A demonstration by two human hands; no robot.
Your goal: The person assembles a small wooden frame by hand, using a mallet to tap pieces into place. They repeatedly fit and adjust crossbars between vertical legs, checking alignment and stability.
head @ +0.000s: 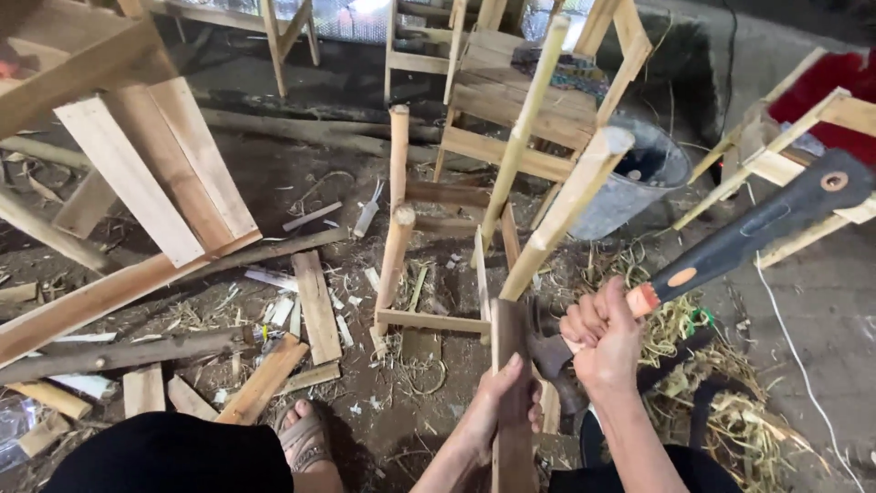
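My right hand (602,336) is closed around a hammer (748,239) close to its metal head, and the black and orange handle sticks up to the right. The head lies against a dark wooden slat (513,351) standing upright at bottom centre. My left hand (497,406) grips that slat from the left, thumb along its face. The slat's top meets a pale wooden chair frame (566,210) made of round poles and flat rails, which lies tipped on the dirt floor in front of me.
Scrap boards (315,306) and offcuts litter the dirt at left, under a larger wooden frame (137,173). A grey metal bucket (643,173) stands behind the chair frame. Straw (730,411) and a white cord (803,365) lie at right. My sandalled foot (306,438) is at bottom.
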